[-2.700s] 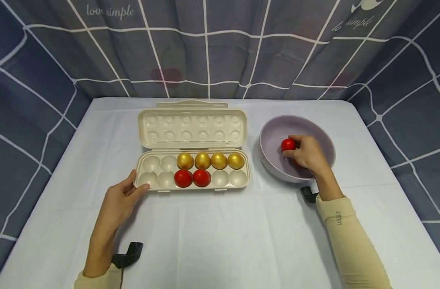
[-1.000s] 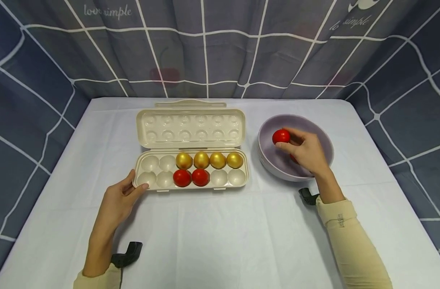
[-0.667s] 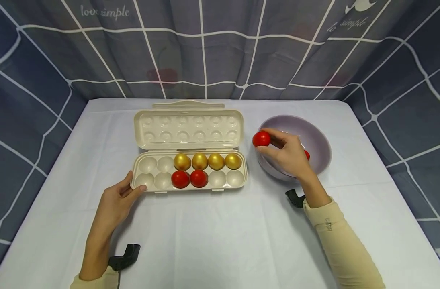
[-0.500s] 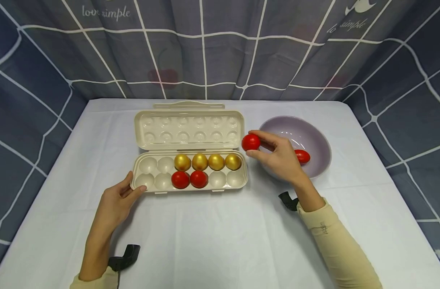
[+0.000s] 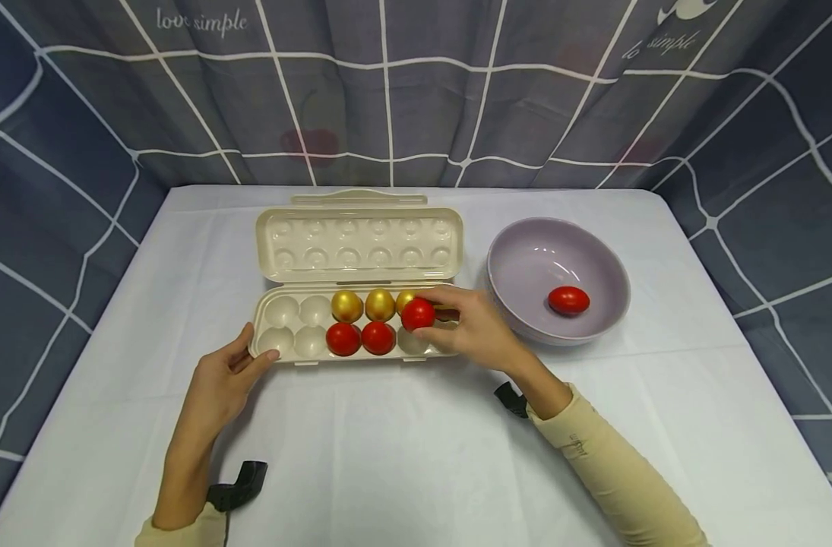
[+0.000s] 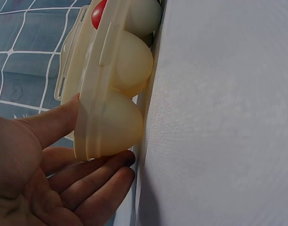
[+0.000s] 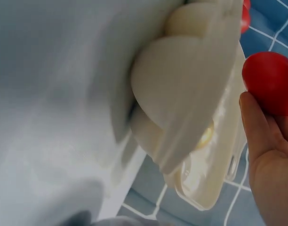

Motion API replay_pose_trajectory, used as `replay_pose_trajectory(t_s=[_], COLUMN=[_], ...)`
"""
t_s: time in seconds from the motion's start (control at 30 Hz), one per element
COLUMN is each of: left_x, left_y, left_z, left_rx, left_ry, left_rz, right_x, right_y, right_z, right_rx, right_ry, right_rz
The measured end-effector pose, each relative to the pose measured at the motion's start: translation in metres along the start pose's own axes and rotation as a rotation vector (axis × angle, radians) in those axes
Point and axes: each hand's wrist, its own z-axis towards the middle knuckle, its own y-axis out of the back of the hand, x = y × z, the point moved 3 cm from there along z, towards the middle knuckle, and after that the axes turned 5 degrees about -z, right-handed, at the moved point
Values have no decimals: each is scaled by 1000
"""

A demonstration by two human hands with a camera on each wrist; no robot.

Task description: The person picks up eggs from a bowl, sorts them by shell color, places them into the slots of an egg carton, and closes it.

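Note:
A cream egg carton point(image 5: 295, 357) lies with its lid folded back. My left hand point(image 5: 219, 384) holds its left end, thumb on the rim and fingers against the end wall in the left wrist view. With fingertips and thumb my right hand point(image 5: 480, 330) pinches a red egg point(image 5: 417, 314) over the front row, right of two seated red eggs point(image 5: 361, 339). The right wrist view shows that red egg point(image 7: 270, 82) above the carton's rim. Gold eggs point(image 5: 347, 306) sit in the back row; the rightmost is hidden by my right hand.
A purple bowl point(image 5: 525, 258) stands right of the carton with one red egg point(image 5: 569, 301) inside. Both rest on a white-covered table point(image 5: 388, 448), with a dark grid-patterned curtain point(image 5: 429, 106) behind and at the sides.
My right hand has lifted the red egg out of the bowl and carried it left, over the carton's front row. My left hand has stayed at the carton's left end.

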Motion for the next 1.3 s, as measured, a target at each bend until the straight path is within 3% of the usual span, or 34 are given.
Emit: replay_pose_trajectory(t_s=[0.23, 0.57, 0.8, 1.3], left_x=[0, 0, 0, 0], left_y=[0, 0, 0, 0], left_z=[0, 1, 0, 1], left_rx=[-2, -10, -6, -7], left_ry=[5, -9, -5, 5], left_rz=[7, 4, 3, 21], right_x=[-5, -11, -14, -14], right_y=[-10, -17, -19, -23], right_z=[-1, -1, -3, -3], right_rx=[3, 23, 36, 101], right_ry=[-34, 6, -48, -43], right_rz=[-33, -113, -283, -334])
